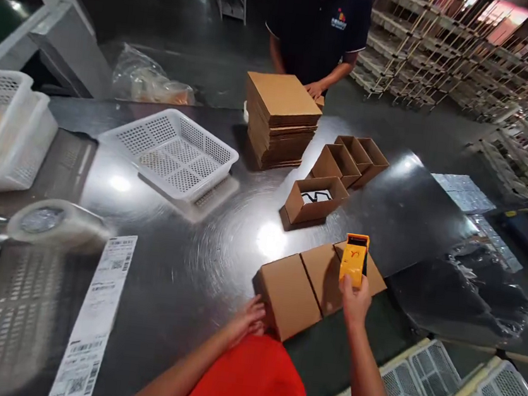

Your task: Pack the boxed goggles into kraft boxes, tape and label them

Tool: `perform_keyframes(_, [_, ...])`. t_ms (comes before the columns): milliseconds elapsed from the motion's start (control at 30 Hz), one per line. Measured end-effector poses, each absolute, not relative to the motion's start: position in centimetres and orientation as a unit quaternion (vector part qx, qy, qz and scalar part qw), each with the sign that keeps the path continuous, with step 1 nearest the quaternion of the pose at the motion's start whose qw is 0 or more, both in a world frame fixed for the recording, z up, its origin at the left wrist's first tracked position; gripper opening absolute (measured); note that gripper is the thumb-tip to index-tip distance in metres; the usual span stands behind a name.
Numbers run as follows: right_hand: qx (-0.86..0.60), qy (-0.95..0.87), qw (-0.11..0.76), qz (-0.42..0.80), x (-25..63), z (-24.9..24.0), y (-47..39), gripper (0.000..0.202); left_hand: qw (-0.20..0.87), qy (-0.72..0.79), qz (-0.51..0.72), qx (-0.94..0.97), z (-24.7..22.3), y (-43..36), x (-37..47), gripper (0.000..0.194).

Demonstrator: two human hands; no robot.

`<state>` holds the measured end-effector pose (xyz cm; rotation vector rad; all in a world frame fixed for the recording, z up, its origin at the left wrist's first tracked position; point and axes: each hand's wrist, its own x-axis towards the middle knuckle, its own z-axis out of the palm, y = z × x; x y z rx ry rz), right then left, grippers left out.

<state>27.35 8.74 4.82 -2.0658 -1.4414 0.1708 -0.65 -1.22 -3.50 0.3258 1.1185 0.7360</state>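
Note:
My right hand (356, 300) grips a yellow tape dispenser (353, 262) above the closed cardboard boxes lined up at the table's near edge. Beneath the dispenser, the far box (372, 274) is partly covered by it. Leftmost in that row lies a closed cardboard box (288, 296), with another closed box (322, 271) right beside it. My left hand (249, 319) is at the left side of the leftmost box, fingers stretched out and holding nothing. Behind the row stands an open cardboard box (316, 201) with a white item with black lines inside.
Several open boxes (344, 163) and a stack of flat cardboard (282, 117) stand farther back, where a co-worker (318, 32) is. Leftward are a white basket (174, 153), a tape roll (51, 223) and a label strip (95, 318). Crates (420, 375) sit below right.

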Motion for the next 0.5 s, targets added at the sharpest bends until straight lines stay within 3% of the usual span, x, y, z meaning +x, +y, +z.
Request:
perform_keyframes(200, [-0.762, -0.615, 0.204, -0.005, 26.8, 2.5, 9.9, 0.040, 0.731, 0.570, 0.326, 0.185, -3.6, -2.5, -3.8, 0.071])
perform_keyframes(333, [-0.748, -0.616, 0.228, -0.097, 24.6, 4.3, 12.4, 0.060, 0.664, 0.649, 0.350, 0.120, -3.4, -6.6, -9.3, 0.077])
perform_keyframes(433, [-0.670, -0.701, 0.244, -0.003, 21.2, 6.8, 18.1, 0.058, 0.617, 0.695, 0.364, 0.069, -3.4, -9.9, -11.9, 0.067])
perform_keyframes(500, [-0.632, -0.743, 0.201, 0.096, 18.5, 8.1, 22.5, 0.057, 0.599, 0.709, 0.368, 0.057, -3.1, -11.1, -12.5, 0.059])
